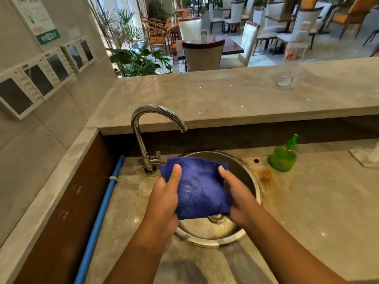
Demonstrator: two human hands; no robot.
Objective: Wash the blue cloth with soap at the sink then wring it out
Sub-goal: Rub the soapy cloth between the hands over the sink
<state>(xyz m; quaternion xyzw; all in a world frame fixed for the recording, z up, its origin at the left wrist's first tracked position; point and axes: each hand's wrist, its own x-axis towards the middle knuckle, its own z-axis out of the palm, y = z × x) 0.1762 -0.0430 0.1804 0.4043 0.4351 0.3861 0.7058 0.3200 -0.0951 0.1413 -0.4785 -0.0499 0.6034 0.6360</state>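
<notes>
Head view: left hand (164,201) and right hand (240,199) clasp the blue cloth (203,199), thumbs on top, a slick patch (189,185) between them. Soaping seems begun; wringing is not yet done.

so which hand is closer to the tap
The left hand, gripping the blue cloth by the edge near the tap. The right hand holds the opposite edge, over the sink, on the side of the green soap bottle.
</notes>
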